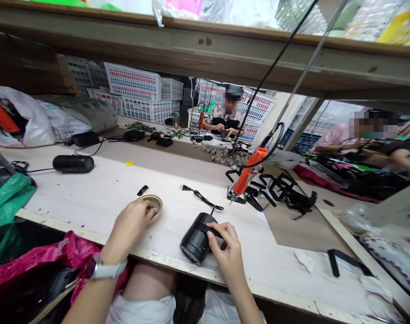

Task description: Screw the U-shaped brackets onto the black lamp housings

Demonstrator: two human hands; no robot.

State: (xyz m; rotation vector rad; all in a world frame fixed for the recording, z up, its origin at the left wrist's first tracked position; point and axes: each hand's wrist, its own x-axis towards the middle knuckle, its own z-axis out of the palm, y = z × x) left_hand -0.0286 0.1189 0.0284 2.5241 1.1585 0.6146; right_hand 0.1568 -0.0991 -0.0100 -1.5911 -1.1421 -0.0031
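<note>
My left hand reaches into a small round gold-rimmed dish of tiny metal pieces that look like screws. Its fingers are bent together, and whatever is between the fingertips is hidden. At the table's front edge, my right hand grips a black cylindrical device lying on its side, thumb and fingers on the black handle-like piece at its side. From the device's far end runs a black cord with a two-pin plug. A short black part lies just beyond the dish.
An orange electric screwdriver hangs over a pile of black brackets at right. Another black cylinder and a yellow piece lie at left. A shelf crosses overhead. Two co-workers sit beyond, with stacked crates behind.
</note>
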